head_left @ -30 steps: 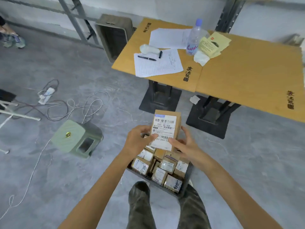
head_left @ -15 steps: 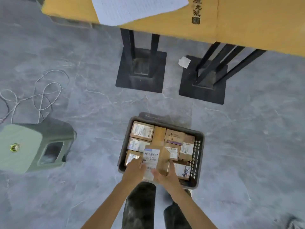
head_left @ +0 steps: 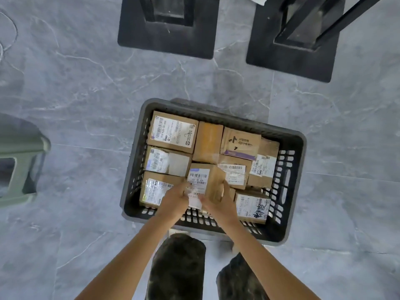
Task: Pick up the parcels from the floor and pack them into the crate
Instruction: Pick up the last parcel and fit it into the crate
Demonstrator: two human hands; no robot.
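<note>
A grey, marble-veined tile floor (head_left: 86,94) spreads all round the hands (head_left: 174,201). Well ahead of them stands a black square metal pedestal base (head_left: 166,42), with a second black base (head_left: 290,63) beside it to the right. Far to their left sits a pale green plastic stool (head_left: 19,161).
</note>
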